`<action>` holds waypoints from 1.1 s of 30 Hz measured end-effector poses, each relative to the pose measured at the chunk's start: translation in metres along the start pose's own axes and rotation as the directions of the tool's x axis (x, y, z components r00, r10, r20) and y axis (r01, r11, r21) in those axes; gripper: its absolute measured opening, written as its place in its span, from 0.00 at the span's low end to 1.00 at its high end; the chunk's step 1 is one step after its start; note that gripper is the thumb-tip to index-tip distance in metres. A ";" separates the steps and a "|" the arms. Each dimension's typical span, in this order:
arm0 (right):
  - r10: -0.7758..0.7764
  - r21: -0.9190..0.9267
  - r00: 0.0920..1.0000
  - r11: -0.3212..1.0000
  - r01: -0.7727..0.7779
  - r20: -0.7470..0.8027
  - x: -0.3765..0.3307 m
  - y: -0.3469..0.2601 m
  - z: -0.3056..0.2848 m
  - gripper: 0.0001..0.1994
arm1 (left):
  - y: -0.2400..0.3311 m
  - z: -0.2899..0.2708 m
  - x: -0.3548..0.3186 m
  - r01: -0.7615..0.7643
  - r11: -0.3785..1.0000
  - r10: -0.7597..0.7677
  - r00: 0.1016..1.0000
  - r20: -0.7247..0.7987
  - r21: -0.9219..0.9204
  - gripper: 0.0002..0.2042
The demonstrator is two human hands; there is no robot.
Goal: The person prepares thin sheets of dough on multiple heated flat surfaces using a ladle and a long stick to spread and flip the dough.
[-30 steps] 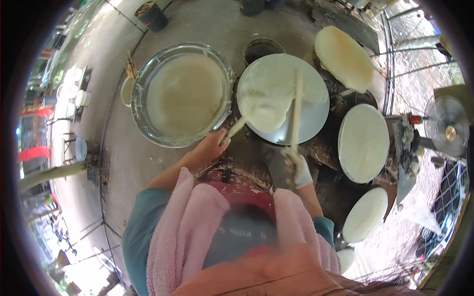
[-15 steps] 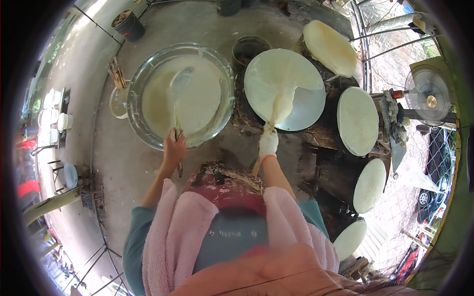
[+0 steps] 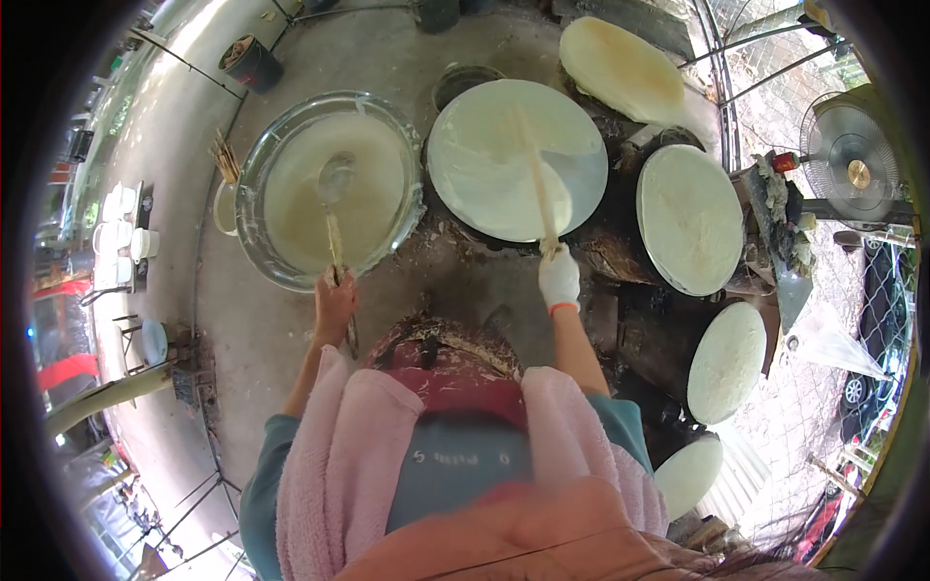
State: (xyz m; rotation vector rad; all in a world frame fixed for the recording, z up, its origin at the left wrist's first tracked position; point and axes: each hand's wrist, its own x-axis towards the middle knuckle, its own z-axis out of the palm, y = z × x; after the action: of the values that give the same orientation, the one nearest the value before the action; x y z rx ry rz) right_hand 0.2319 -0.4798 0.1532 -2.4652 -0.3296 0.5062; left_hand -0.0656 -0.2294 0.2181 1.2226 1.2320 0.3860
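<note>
The right hand (image 3: 559, 279), in a white glove with an orange band at the wrist, is closed around the near end of a stick (image 3: 539, 189). The bare left hand (image 3: 336, 302) is wrapped around the handle of a ladle (image 3: 332, 228), whose end sticks out below the fist.

The stick is long, flat, pale and slightly blurred. It reaches away from the glove across the pan (image 3: 583, 184), a round one just ahead of the right hand. White batter (image 3: 475, 165) coats most of the pan, smooth and wet-looking; a grey wedge of bare surface shows to the right of the stick.

The ladle's round bowl is over the basin (image 3: 250, 228), left of the pan; whether it dips into the liquid (image 3: 295, 218) I cannot tell. That liquid is creamy and off-white, and the shiny metal rim is streaked with it.

Right of the pan stands a white disc (image 3: 690, 218), with two more toward the person. Beyond the pan, to the right, lies a yellowish, browned round (image 3: 625, 70). A dark pot (image 3: 457, 81) sits just behind the pan, and a fan (image 3: 852, 165) stands at far right.

A pink towel (image 3: 368, 426) hangs over the teal shirt (image 3: 455, 489), which carries pale lettering, upside down and partly blurred.
</note>
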 end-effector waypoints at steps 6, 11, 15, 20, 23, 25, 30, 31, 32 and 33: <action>-0.265 -0.059 0.923 0.955 0.291 0.279 -0.017 0.043 0.008 0.13 | 0.021 0.052 -0.045 -0.013 0.999 0.014 0.999 -0.049 0.030 0.07; -0.128 -0.204 0.984 0.967 0.151 0.122 0.024 0.054 -0.049 0.13 | 0.019 0.066 -0.059 0.004 1.000 -0.005 0.994 -0.105 -0.010 0.08; -0.174 -0.037 0.983 0.984 0.176 0.056 0.067 0.046 -0.056 0.16 | 0.025 0.084 -0.056 -0.029 0.997 0.033 0.998 -0.047 0.073 0.07; -0.113 -0.148 0.938 0.974 0.169 0.327 0.021 0.082 -0.059 0.25 | 0.019 0.087 -0.055 0.000 1.000 0.000 1.000 -0.006 0.019 0.05; -0.171 -0.184 0.973 0.963 0.198 0.154 0.070 0.094 -0.062 0.27 | 0.022 0.094 -0.058 0.057 0.996 -0.052 0.996 -0.070 0.072 0.04; -0.211 -0.331 0.974 0.916 0.226 0.080 0.110 0.070 -0.072 0.28 | 0.022 0.095 -0.058 0.061 0.994 -0.055 0.996 -0.070 0.087 0.04; -0.183 -0.261 0.974 0.955 0.144 -0.131 0.175 0.008 -0.079 0.25 | 0.023 0.100 -0.058 0.031 0.993 -0.025 0.998 -0.052 0.113 0.04; -0.201 -0.192 0.970 0.966 0.172 -0.139 0.174 -0.001 -0.075 0.24 | 0.025 0.103 -0.057 0.025 0.992 -0.022 0.999 -0.027 0.128 0.04; -0.242 -0.024 0.970 0.970 0.242 -0.020 0.143 -0.036 -0.088 0.21 | 0.024 0.100 -0.059 0.029 0.991 -0.025 0.999 -0.029 0.133 0.04; -0.219 0.047 0.976 0.975 0.219 0.013 0.120 -0.037 -0.085 0.19 | 0.026 0.103 -0.059 0.024 0.991 -0.022 1.000 -0.022 0.133 0.04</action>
State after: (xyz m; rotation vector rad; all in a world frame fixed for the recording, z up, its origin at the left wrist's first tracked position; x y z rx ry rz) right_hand 0.3715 -0.4516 0.2054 -2.3455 -0.5836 0.4371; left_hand 0.0111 -0.3168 0.2544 1.3201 1.3056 0.3036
